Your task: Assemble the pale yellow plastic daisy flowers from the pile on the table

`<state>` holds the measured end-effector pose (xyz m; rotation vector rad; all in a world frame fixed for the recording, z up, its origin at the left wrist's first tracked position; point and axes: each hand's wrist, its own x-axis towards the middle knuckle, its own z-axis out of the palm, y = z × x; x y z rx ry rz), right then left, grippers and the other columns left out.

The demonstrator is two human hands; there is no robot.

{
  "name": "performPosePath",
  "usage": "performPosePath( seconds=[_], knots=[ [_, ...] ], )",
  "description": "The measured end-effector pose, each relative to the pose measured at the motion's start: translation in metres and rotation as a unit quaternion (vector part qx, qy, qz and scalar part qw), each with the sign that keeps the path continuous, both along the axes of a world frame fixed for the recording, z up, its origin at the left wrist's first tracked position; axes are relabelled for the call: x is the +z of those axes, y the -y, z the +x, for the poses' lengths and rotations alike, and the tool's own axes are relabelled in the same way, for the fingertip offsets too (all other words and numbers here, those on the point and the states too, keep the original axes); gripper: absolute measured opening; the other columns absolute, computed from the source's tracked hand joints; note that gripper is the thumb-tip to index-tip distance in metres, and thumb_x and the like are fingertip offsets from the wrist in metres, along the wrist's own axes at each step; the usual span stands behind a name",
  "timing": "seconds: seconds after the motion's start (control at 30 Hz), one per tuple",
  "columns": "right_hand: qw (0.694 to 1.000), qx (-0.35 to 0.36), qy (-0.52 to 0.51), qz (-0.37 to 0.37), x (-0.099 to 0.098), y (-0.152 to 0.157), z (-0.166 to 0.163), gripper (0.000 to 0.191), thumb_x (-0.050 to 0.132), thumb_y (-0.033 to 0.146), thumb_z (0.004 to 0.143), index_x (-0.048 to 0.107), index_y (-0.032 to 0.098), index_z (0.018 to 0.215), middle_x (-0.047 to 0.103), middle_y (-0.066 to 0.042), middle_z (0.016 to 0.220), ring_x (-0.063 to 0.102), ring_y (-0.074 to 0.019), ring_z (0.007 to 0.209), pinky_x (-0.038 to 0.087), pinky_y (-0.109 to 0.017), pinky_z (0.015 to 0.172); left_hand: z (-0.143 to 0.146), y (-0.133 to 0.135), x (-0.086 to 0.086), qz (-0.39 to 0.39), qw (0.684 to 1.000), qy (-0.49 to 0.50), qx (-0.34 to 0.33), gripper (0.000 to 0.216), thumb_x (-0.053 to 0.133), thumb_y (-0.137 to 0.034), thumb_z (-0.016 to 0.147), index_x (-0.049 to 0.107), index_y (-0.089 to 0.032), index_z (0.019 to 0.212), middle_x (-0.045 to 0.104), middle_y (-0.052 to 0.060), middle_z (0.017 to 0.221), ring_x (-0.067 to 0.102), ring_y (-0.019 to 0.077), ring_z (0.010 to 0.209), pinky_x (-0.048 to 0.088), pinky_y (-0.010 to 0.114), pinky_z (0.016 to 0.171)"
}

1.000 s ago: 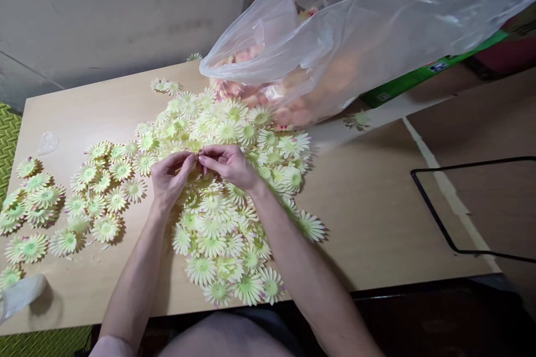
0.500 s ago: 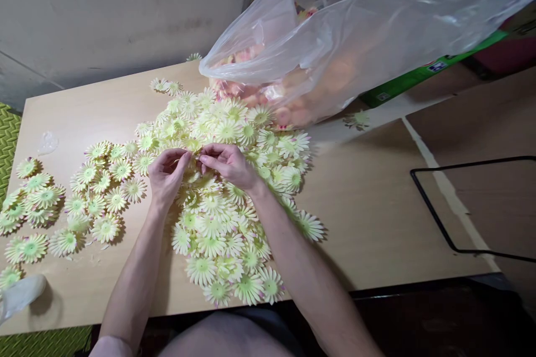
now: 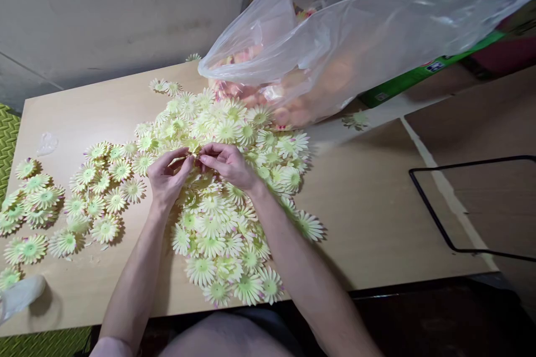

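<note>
Little has shifted: the left hand (image 3: 167, 175) has drawn its thumb and forefinger back in toward the right hand (image 3: 228, 164), so the small gap seen a moment ago is closed and the fingertips meet again. Both hands are nearly closed in a pinch on one pale yellow flower (image 3: 194, 150), which is mostly hidden between the fingertips and is held just above the middle of the pile (image 3: 218, 223).

Nearest, a knee (image 3: 221, 340) shows below the counter (image 3: 368, 206) edge in front of the pile. Both forearms cross the near half of the pile, which lies spread on the counter. Left of the pile, loose flowers (image 3: 104, 195) lie singly and apart, with a smaller cluster (image 3: 33, 198) farther left and a whitish lump (image 3: 20, 293) at the near left edge; I cannot tell what it is. Well to the right of the pile, a black wire frame (image 3: 435, 217) lies on a lower brown surface. Beyond the pile and touching its far edge, a clear plastic bag (image 3: 355, 39) holds pinkish-orange pieces (image 3: 293, 95). A stray flower (image 3: 355, 119) lies by the bag to the right of the pile, and a green box (image 3: 419, 75) lies behind it.
</note>
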<state>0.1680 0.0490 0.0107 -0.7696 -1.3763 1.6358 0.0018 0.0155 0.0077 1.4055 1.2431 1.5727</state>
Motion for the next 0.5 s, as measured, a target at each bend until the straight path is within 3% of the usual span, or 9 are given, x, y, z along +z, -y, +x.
performPosePath(
  seconds=[0.2,0.5],
  knots=[
    [1.0,-0.008,-0.004,-0.023,-0.0028,-0.0006,0.0003,0.02,0.069,0.035,0.084,0.066,0.017,0.091,0.067,0.0,0.08,0.065,-0.0103,0.069,0.058,-0.023,0.063,-0.0001,-0.0004,-0.0003,-0.007,1.0,0.012,-0.004,0.032,0.081,-0.025,0.07,0.074,-0.018,0.1,0.075,0.007,0.095,0.073,0.0163,0.084,0.064,0.031,0.076],
    [1.0,-0.001,0.003,0.015,0.0004,-0.0001,-0.0015,0.018,0.069,0.033,0.085,0.067,0.016,0.088,0.066,-0.001,0.078,0.064,-0.0099,0.068,0.058,-0.024,0.067,-0.0005,-0.0014,0.0001,-0.04,0.999,0.029,0.02,0.024,0.078,-0.028,0.074,0.074,-0.018,0.096,0.076,0.006,0.089,0.073,0.0149,0.08,0.063,0.029,0.076]
  ],
)
